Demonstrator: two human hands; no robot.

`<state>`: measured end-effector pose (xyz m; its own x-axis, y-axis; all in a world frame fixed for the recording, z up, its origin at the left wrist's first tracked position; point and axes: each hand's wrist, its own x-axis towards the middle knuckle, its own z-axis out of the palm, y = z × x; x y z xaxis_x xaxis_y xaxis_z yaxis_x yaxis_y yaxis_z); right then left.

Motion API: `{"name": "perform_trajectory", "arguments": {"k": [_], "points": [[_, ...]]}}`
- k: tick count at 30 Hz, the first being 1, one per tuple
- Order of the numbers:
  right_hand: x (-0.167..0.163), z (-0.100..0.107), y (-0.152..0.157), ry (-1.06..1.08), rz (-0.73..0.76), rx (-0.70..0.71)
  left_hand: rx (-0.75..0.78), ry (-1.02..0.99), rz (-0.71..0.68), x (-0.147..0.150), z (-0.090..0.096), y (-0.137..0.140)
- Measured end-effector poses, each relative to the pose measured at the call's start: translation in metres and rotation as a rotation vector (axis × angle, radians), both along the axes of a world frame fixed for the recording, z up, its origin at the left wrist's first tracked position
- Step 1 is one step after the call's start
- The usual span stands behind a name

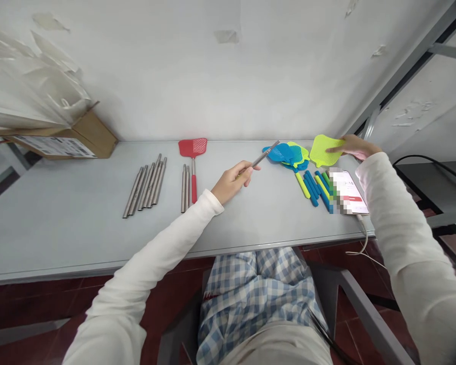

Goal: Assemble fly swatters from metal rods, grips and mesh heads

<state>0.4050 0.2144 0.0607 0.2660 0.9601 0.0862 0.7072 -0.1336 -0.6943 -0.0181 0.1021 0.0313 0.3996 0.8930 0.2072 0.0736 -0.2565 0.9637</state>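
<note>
My left hand [233,180] is closed around a thin metal rod [265,154], which points up and to the right above the middle of the table. The rod's lower end is hidden in my fingers. My right hand [357,147] pinches a yellow-green fly swatter head [323,151] by its right side, at the table's far right. Just left of it lie blue fly swatter heads [281,152] overlapping a yellow-green one [301,153]. Below these are a yellow handle [302,185] and several blue handles [311,188], with another yellow one and a green one among them.
A red fly swatter [193,148] lies at centre left, beside two metal tubes [183,188]. Several more metal tubes [146,185] lie further left. A cardboard box [93,134] stands at the back left. A lit phone [349,190] with a white cable [366,235] is at the right.
</note>
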Motion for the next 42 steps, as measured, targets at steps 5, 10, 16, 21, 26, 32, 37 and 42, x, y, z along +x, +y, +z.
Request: {"name": "perform_trajectory", "arguments": {"k": [5,10,16,21,26,32,37,42], "points": [[-0.033,0.042,-0.027,0.004,-0.144,0.193,-0.048,0.173,0.071,0.000,-0.007,-0.001],[-0.108,0.025,-0.040,0.425,0.107,0.509,-0.247,0.148,0.005,0.002,-0.013,-0.003],[-0.186,-0.022,-0.032,0.932,0.376,0.199,-0.401,-0.006,-0.077,0.009,-0.019,-0.003],[-0.199,-0.045,-0.025,0.978,0.363,0.215,-0.444,-0.102,-0.104,0.014,-0.022,-0.005],[-0.197,-0.048,-0.029,1.010,0.421,0.123,-0.492,-0.124,-0.151,0.014,-0.023,-0.006],[-0.204,-0.044,-0.046,1.354,0.425,0.041,-0.550,-0.133,-0.202,0.009,-0.022,-0.006],[-0.211,-0.047,-0.049,1.425,0.370,0.085,-0.564,-0.116,-0.274,0.008,-0.022,-0.008],[-0.220,-0.053,-0.051,1.391,0.319,0.082,-0.576,-0.086,-0.303,0.008,-0.022,-0.009]]}}
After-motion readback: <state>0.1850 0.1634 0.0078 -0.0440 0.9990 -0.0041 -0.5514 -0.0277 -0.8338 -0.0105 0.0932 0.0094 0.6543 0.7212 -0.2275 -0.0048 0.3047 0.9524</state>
